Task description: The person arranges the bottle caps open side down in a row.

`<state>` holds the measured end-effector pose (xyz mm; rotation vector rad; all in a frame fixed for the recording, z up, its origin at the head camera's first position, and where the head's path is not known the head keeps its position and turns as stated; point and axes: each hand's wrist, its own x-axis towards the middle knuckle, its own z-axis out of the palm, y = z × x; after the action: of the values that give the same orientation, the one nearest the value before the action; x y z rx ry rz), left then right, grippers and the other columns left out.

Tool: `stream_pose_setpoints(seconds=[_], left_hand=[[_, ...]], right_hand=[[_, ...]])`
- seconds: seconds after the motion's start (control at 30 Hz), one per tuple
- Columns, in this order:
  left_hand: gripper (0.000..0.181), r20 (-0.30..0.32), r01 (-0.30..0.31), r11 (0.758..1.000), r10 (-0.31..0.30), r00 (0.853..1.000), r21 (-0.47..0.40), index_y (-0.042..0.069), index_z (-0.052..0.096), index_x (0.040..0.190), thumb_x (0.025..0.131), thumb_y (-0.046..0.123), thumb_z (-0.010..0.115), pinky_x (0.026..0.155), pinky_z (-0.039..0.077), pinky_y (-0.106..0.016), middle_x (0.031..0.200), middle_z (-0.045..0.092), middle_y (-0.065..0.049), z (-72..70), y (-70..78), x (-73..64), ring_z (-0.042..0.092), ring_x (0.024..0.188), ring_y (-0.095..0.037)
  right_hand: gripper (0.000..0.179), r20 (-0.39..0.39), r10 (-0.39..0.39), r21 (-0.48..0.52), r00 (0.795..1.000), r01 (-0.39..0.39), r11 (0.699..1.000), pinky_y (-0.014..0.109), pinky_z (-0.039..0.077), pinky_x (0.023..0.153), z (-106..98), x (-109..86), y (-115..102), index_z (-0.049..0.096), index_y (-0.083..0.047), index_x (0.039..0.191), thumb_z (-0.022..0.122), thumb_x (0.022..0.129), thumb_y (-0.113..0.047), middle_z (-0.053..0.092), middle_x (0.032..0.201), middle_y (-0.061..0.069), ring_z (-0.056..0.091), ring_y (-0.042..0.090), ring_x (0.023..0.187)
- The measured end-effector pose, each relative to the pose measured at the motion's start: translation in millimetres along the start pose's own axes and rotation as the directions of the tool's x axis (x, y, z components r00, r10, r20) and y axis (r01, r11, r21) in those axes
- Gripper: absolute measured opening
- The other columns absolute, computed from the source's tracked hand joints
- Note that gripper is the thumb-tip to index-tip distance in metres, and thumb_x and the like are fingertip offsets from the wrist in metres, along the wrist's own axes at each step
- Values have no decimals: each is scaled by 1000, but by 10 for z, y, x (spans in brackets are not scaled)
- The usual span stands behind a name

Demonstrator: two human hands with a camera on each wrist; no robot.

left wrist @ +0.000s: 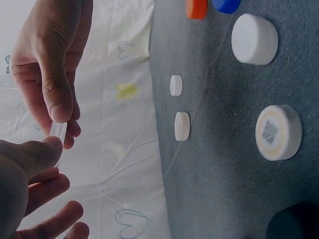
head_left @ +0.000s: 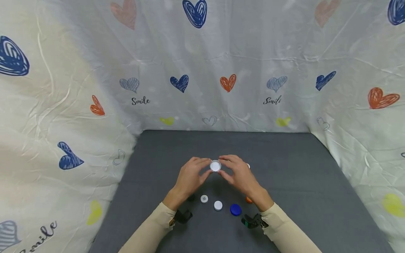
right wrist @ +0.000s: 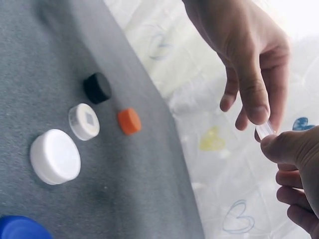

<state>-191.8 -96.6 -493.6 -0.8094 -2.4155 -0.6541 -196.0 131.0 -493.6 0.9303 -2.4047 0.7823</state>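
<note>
A small round translucent cap (head_left: 215,166) with a pale centre is raised above the table between both hands. My left hand (head_left: 190,176) pinches its left side with thumb and fingers. On the opposite side, my right hand (head_left: 238,174) pinches it too. The left wrist view has the cap (left wrist: 58,130) edge-on, both thumbs on its rim. Below the hands lie a white cap with a printed code square (head_left: 204,199), a plain white cap (head_left: 218,205) and a blue cap (head_left: 235,209). An orange cap (head_left: 249,200) is partly covered by the right wrist.
Two small white caps (left wrist: 182,126) (left wrist: 176,85) lie farther back on the grey tabletop (head_left: 284,154). The right wrist view includes a black cap (right wrist: 97,88) and an orange cap (right wrist: 129,121). A heart-patterned cloth (head_left: 202,45) surrounds the table at the back and sides.
</note>
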Motion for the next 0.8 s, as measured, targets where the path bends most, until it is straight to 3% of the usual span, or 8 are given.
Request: stream_pose_setpoints(seconds=[0.4, 0.8], left_hand=[[37, 4, 7, 1000, -7, 1000, -13, 14, 75, 118, 83, 25, 84, 83, 58, -34, 116, 74, 1, -14, 49, -134, 66, 99, -17], [37, 7, -14, 1000, 14, 1000, -12, 13, 75, 118, 84, 25, 83, 86, 58, -34, 117, 74, 0, -24, 75, -169, 66, 103, -18]], right_hand=[[42, -23, 8, 43, 1000, -7, 999, 44, 54, 96, 77, -102, -55, 73, -6, 120, 84, 83, -22, 68, 126, 8, 62, 25, 118], [45, -56, -7, 86, 998, 11, 996, 45, 54, 93, 124, -177, -39, 72, -5, 120, 86, 80, -20, 68, 125, 8, 63, 26, 116]])
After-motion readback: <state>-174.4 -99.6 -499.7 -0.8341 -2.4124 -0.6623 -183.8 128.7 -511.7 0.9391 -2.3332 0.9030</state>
